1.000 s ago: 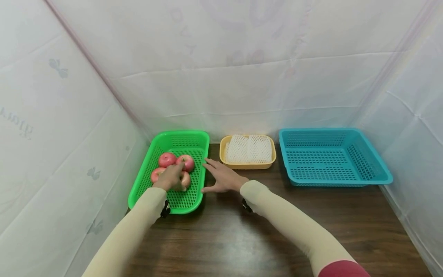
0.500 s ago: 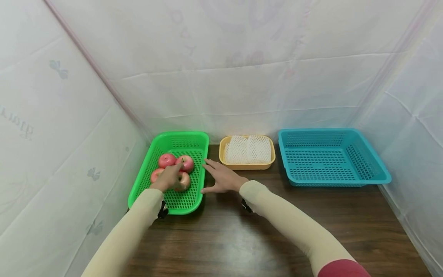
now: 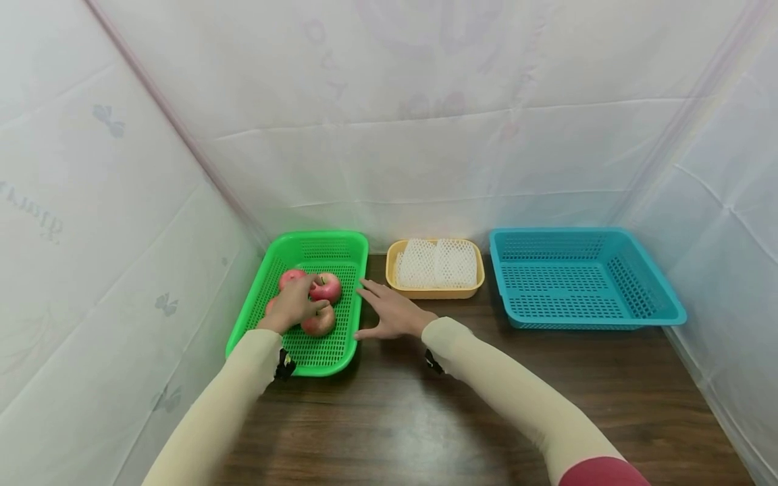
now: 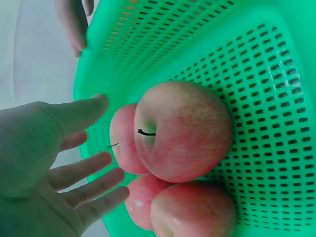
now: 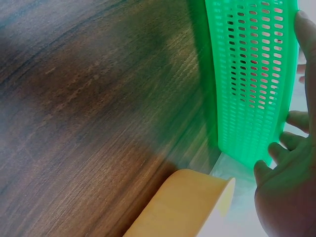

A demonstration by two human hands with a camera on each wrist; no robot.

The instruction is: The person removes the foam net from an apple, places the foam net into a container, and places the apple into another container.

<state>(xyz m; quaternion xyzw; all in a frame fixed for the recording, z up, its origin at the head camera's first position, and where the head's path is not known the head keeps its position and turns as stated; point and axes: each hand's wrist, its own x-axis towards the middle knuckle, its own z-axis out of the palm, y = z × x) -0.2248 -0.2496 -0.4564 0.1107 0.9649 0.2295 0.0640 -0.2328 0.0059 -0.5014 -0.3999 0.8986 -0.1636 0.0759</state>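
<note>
Several red apples (image 4: 185,131) lie together in a green plastic basket (image 3: 328,352) at the left of the head view. My left hand (image 3: 292,305) is over them with its fingers spread. In the left wrist view those fingers and the thumb are stretched toward the apples, with nothing between them. One apple (image 3: 319,322) shows beside the thumb, another (image 3: 327,289) by the fingertips; the hand partly covers the rest. At the basket's right rim, my right hand (image 3: 395,314) has its fingers spread, fingertips right at the edge, and holds nothing.
A small yellow basket (image 3: 434,293) with white foam fruit nets (image 3: 419,264) stands right of the green one, against the white sheet wall (image 3: 425,162). Farther right sits a blue plastic basket (image 3: 562,277) with nothing in it. All stand on a dark wooden table (image 3: 395,412).
My left hand has shifted slightly left and away from the near apple, which now shows more fully. The right hand stays at the basket rim.
</note>
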